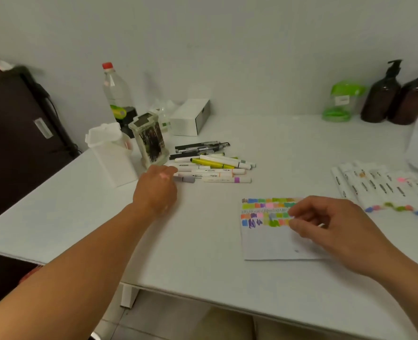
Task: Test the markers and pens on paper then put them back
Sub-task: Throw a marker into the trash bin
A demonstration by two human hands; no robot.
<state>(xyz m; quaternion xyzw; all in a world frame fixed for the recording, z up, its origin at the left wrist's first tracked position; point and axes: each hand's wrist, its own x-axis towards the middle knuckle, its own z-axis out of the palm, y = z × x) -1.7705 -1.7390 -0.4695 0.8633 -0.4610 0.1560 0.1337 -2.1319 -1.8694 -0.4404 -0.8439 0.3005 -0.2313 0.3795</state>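
- Since my left hand (155, 190) sits at the left end of the marker pile (215, 168), the grey marker (185, 179) lies just right of its fingers, long axis left-right along the desk (203, 241).
- Left fingers hidden behind the back of the hand: can't tell whether they pinch it.
- Right hand (330, 229) rests on the paper (266, 239), fingers curled; white sliver under them, can't tell if anything is held.
- Left is much nearer the pile; right is well apart.
- White holder (112, 155) and clear holder (150, 143) stand just left of the pile; contents unreadable.
- Second row of markers (379, 190) lies far right.
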